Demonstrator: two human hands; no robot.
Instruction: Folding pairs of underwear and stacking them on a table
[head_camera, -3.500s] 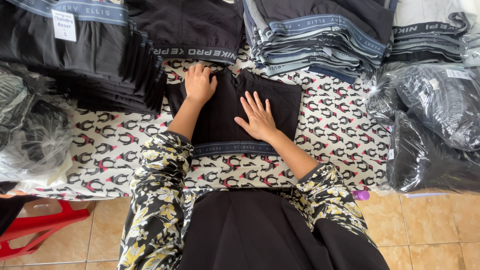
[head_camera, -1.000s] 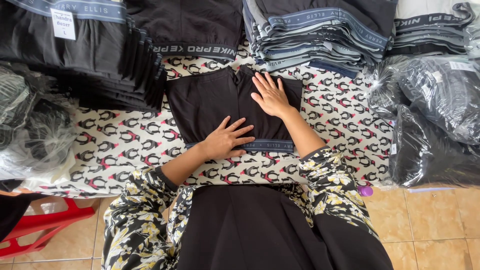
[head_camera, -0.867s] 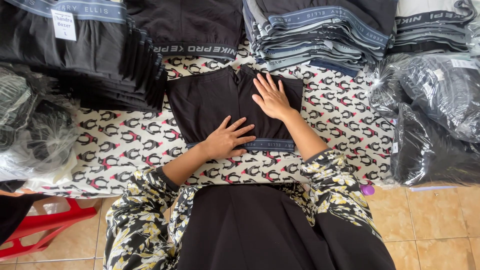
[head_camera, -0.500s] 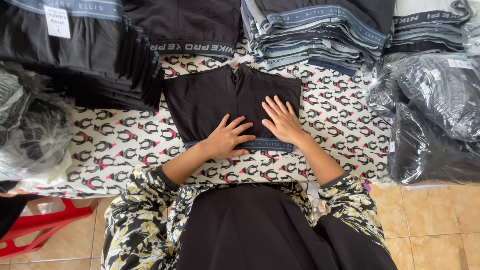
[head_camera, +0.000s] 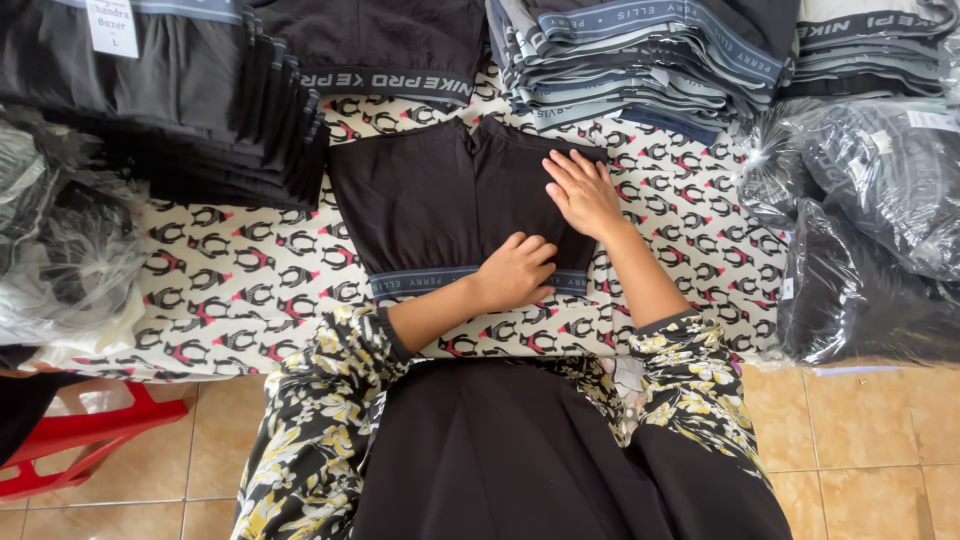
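One pair of black shorts (head_camera: 440, 195) lies flat in the middle of the table (head_camera: 240, 290), on a cloth printed with small penguins, its grey waistband (head_camera: 420, 280) toward the near edge. Two hands work on it. The left hand (head_camera: 515, 272) rests on the waistband at the near right corner, fingers curled loosely against the fabric; whether it pinches the band cannot be made out. The right hand (head_camera: 583, 192) lies flat and released, fingers spread, on the right half of the shorts.

Around them are four stacks of folded underwear: a tall dark stack (head_camera: 170, 90) far left, a short black stack (head_camera: 385, 45) just beyond the shorts, a grey-blue stack (head_camera: 640, 55) far right of it, and a fourth (head_camera: 870, 45) at the far right corner — all cut off by the top edge. Clear plastic bags hold dark bundles: two on the right (head_camera: 870, 230), and crumpled ones on the left (head_camera: 60, 250), their contents hard to tell. A red plastic stool (head_camera: 80, 440) shows partly at the near left, on the tiled floor (head_camera: 870, 440).
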